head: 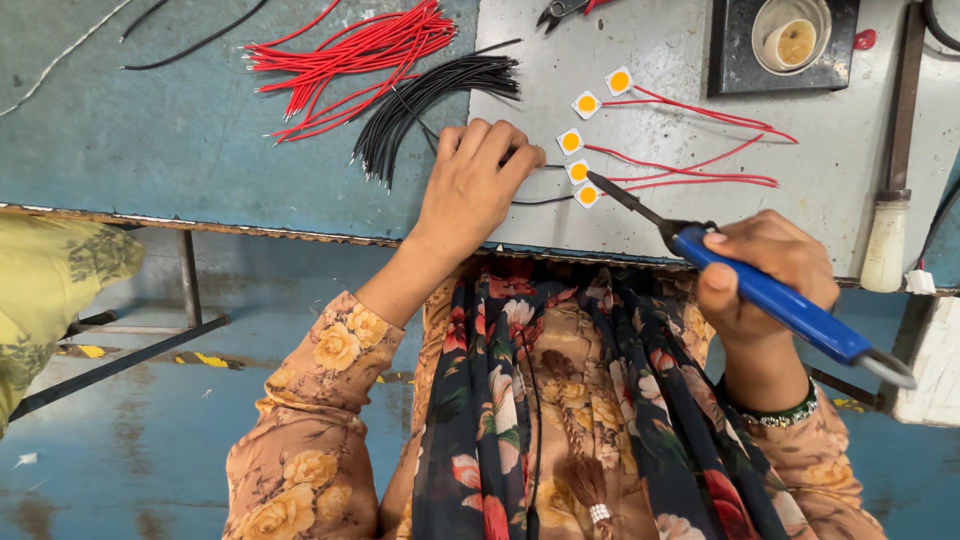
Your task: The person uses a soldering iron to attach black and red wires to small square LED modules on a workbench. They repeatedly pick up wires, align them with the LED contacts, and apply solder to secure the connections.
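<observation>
My right hand [775, 265] grips a blue-handled soldering iron [770, 295] whose dark tip touches the lowest of several small white square chips with orange centres [588, 195]. My left hand [475, 185] rests on the bench edge just left of those chips, fingers curled on a thin black wire [545, 200] that runs to them. Other chips [586, 103] lie above in a row, each with red wires [700, 165] trailing right.
A bundle of red wires [350, 55] and a bundle of black wires [430, 95] lie on the blue table at upper left. A black stand with a round tin [790, 40] sits at top right. Pliers [560, 12] lie at the top edge. A white bottle [885, 245] stands at right.
</observation>
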